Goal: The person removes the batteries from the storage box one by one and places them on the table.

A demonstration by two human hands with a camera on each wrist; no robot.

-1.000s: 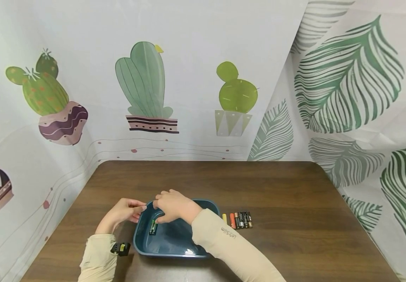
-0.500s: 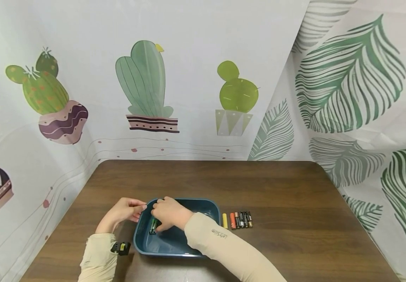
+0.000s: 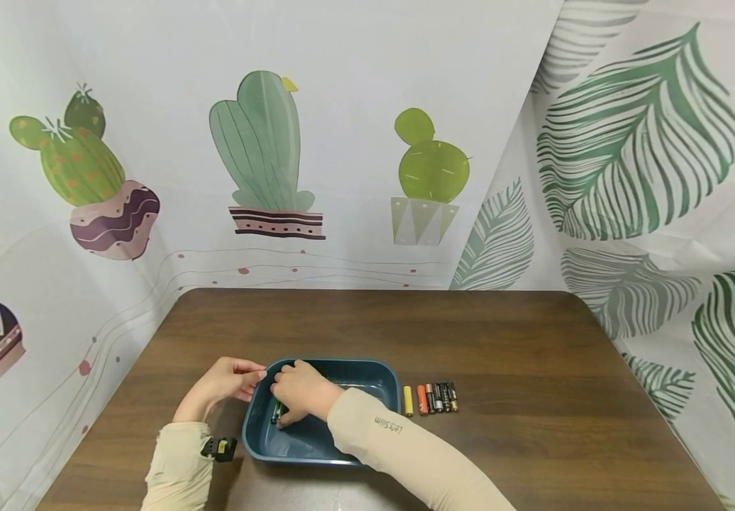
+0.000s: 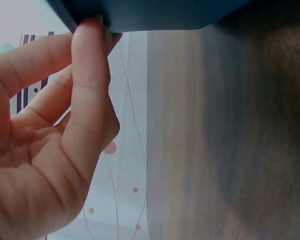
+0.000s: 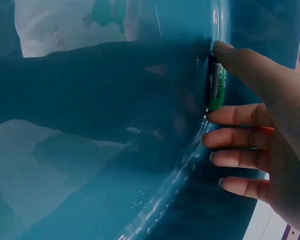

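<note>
A deep blue rectangular tray (image 3: 306,463) stands on the table, left of the middle in the head view. My left hand (image 3: 225,381) pinches its rim at the far left corner, between thumb and fingers. Down inside, along the left wall, my right hand (image 3: 302,390) has a green and black battery (image 5: 218,86) between thumb and index finger, one at each end. The other fingers of that hand spread loosely beside it in the right wrist view. From the head view the right hand hides most of the battery. The tray's underside shows above the left hand in the left wrist view.
Right of the tray, a yellow battery (image 3: 408,401) lies by itself. Beside it an orange battery (image 3: 422,399) and several dark batteries (image 3: 442,397) form a row. The brown wooden table (image 3: 501,341) ends at a wall cloth with printed cacti and leaves.
My right hand has moved lower and slightly left within the tray, closing on the battery by the left wall. The sleeve no longer covers the yellow battery. My left hand stays on the rim.
</note>
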